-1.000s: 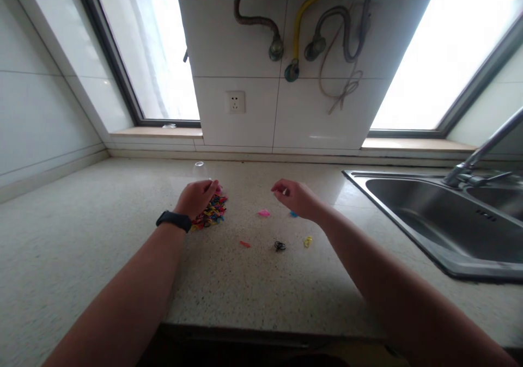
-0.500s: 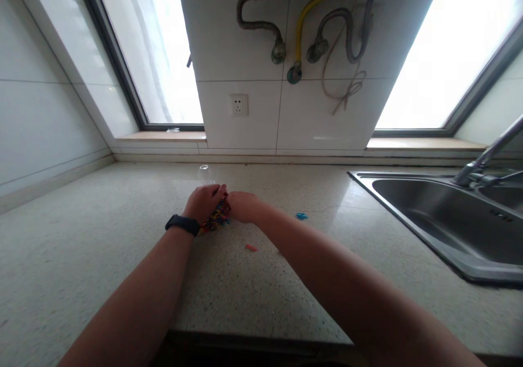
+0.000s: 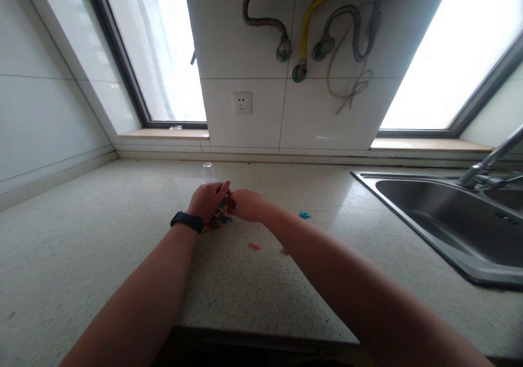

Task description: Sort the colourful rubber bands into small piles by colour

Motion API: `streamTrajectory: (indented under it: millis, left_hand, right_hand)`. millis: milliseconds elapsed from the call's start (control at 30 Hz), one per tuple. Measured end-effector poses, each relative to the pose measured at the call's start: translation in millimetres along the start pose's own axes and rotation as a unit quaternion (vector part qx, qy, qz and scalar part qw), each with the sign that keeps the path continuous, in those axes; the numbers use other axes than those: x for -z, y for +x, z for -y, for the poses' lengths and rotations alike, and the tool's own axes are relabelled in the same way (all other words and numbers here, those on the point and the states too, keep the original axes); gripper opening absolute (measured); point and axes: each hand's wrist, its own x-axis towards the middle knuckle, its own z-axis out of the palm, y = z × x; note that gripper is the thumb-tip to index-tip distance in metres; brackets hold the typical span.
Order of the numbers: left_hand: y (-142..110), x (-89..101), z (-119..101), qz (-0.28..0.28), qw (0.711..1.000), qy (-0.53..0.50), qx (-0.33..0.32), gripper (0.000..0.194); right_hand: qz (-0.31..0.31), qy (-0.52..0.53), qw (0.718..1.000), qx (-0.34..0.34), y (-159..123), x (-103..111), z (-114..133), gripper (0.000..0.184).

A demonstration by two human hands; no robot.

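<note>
A tangled bunch of multicoloured strands (image 3: 221, 216) lies on the counter between my hands. Its exact kind is too small and blurred to tell. My left hand (image 3: 203, 200), with a dark band on the wrist, is closed over the top and left of the bunch. From the right, my right hand (image 3: 247, 204) has its fingers curled in against a dark red part of it; the fingertips are hidden. Just behind my left hand stands a clear glass (image 3: 208, 170), partly covered. A small red strip (image 3: 254, 245) and a crumpled blue piece (image 3: 304, 215) lie apart from the bunch.
The speckled counter (image 3: 229, 291) ends at a front edge near me. At right is a steel sink (image 3: 412, 214) with a faucet (image 3: 474, 175). A pale scrap (image 3: 284, 251) lies beside my right forearm. Pipes and a wall socket (image 3: 242, 103) are at the back.
The view has shifted slightly, so everything sits a little farther right. Both hands stay at the bunch with only small finger movement. The pale scrap by my right forearm shows more clearly.
</note>
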Motion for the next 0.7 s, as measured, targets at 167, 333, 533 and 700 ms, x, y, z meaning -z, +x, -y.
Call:
streamTrajectory:
  millis: [167,333,533,700]
  left_hand:
    - [0.5,-1.3,1.6,0.005,1.0,0.012,0.002,0.056]
    - [0.5,-4.9,2.1,0.005,1.0,0.003,-0.008,0.058]
    - [-0.9,-6.2,-1.4,0.006,1.0,-0.004,-0.009,0.056]
    - [-2.0,-6.4,-5.4,0.014,1.0,-0.02,-0.006,0.053]
  right_hand:
    - [-0.032,0.187,0.981,0.041,-14.1,12.5,-10.9,0.013]
    - [-0.053,0.313,0.948,0.034,-58.1,36.3,-25.5,0.015]
    - [-0.129,0.455,0.879,-0.056,-125.1,46.7,-58.7,0.025]
    - [-0.214,0.521,0.818,-0.116,-150.9,47.4,-73.4,0.026]
